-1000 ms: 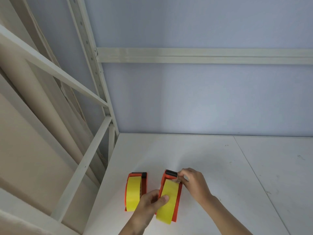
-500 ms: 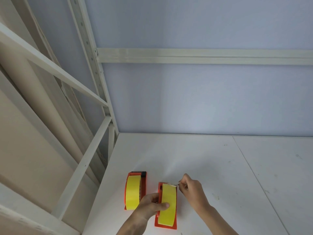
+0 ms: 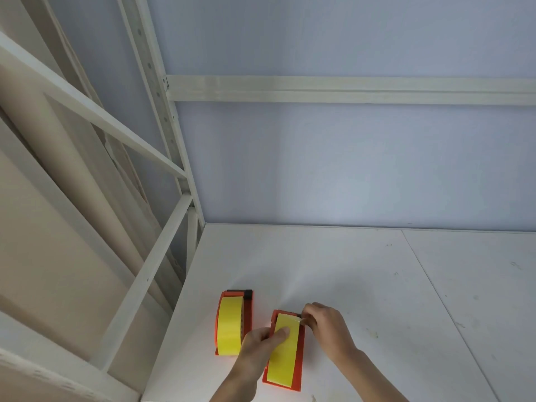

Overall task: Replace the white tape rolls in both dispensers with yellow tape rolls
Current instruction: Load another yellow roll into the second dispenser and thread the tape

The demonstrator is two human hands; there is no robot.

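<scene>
Two orange tape dispensers sit near the front left of the white table [image 3: 377, 285], each with a yellow tape roll in it. The left dispenser [image 3: 249, 320] stands alone with its yellow roll [image 3: 229, 326]. My left hand [image 3: 258, 348] grips the right dispenser [image 3: 298, 364] from the left, thumb pressed on its yellow roll [image 3: 282, 361]. My right hand [image 3: 327, 326] pinches the tape end at that dispenser's far end, by the cutter. No white roll is in view.
A white metal rack frame [image 3: 162, 256] rises at the table's left edge, with beige panels behind it. A pale blue wall with a white rail [image 3: 348, 89] backs the table. The table's front edge is near my arms.
The right dispenser came down from a tilted lift to lie flat on the table. Both hands stayed on it; my right hand shifted slightly toward me with the tape end.
</scene>
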